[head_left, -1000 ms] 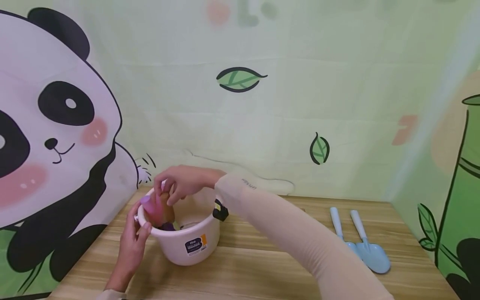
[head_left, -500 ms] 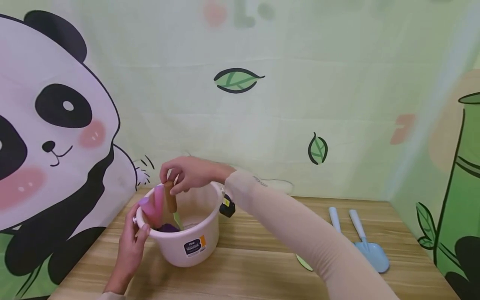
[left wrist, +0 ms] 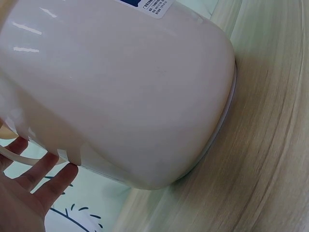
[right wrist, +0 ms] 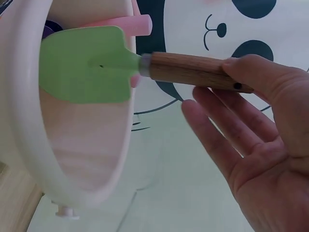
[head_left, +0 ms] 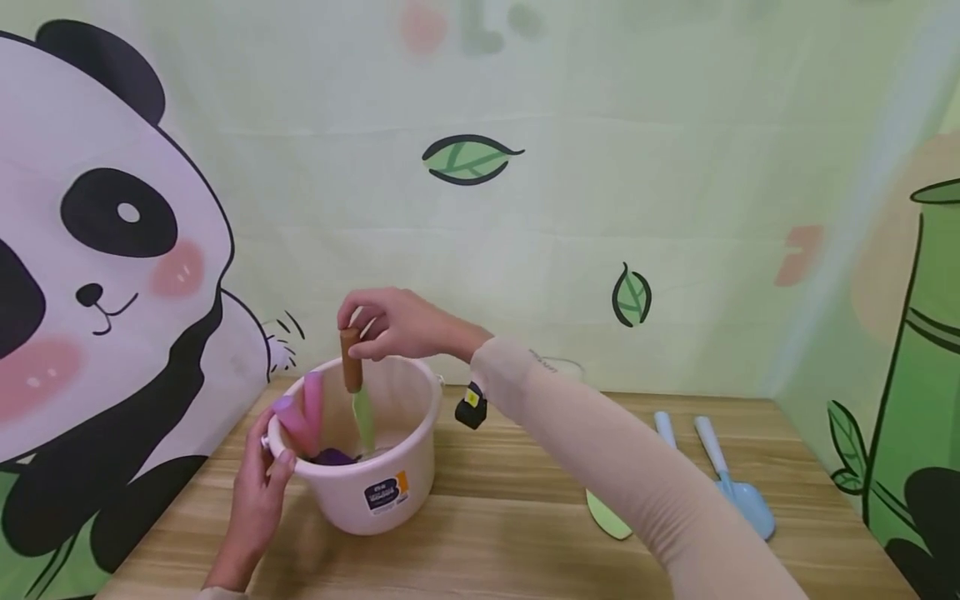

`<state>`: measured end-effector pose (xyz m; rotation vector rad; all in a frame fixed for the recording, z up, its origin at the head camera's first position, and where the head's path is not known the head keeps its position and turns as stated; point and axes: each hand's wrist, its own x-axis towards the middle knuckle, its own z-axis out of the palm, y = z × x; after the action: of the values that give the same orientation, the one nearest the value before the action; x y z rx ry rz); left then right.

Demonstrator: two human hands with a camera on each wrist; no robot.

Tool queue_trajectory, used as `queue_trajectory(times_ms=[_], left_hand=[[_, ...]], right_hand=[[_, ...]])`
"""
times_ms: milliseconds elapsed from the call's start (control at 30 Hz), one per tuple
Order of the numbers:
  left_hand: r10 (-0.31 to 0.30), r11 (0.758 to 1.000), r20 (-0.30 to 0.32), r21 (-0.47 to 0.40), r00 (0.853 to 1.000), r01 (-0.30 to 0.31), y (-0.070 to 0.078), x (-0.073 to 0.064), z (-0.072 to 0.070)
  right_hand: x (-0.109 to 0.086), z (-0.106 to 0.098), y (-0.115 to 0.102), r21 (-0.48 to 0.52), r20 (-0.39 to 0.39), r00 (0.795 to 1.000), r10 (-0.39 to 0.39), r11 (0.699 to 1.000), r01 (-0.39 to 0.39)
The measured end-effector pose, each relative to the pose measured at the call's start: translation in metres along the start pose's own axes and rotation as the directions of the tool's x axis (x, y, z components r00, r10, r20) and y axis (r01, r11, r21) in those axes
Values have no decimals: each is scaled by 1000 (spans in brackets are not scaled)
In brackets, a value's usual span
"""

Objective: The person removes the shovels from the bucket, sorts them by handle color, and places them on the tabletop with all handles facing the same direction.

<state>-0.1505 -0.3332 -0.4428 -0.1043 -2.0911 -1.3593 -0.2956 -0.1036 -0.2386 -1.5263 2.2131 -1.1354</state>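
A white bucket (head_left: pixel 375 504) with a dark label stands on the wooden table. At its left rim my left hand (head_left: pixel 255 496) grips the edge, thumb on the near side; in the left wrist view those fingers (left wrist: pixel 57 184) lie along the outer wall by the bucket's handle. Over the opening, my right hand (head_left: pixel 408 323) pinches the top of a wooden-handled green garden shovel (right wrist: pixel 87 65). Its handle (head_left: pixel 351 362) has risen above the rim, while the flat blade hangs down inside the bucket. Pink handles (head_left: pixel 313 398) lean against the left inner wall beside something dark purple (head_left: pixel 334 457).
Light blue shovels (head_left: pixel 748 504) lie at the table's right. A green blade (head_left: pixel 609 515) pokes out from under the right sleeve (head_left: pixel 592 442). Behind the table hangs a cloth backdrop (head_left: pixel 525 275) printed with a panda and leaves.
My right hand has drawn the green shovel upward and slightly right, bringing its blade into sight. My left hand stays on the rim. More of the green blade on the table shows.
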Motion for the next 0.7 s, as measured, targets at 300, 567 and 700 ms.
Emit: queue_trajectory(times_ms=[300,567,700], left_hand=[[-31,999,-6,19,1000,31,0,1,1],[-44,999,4,11,999,44,1,1,0],[-59,998,19,27,998,59,1,1,0]], right_hand=[[-10,-14,4,-5,-208,976,-67,998,67],[-18,-27,0,-28,-364,919,-153,988,154],[-23,-34,2,-41,-438,881,-177,983,177]])
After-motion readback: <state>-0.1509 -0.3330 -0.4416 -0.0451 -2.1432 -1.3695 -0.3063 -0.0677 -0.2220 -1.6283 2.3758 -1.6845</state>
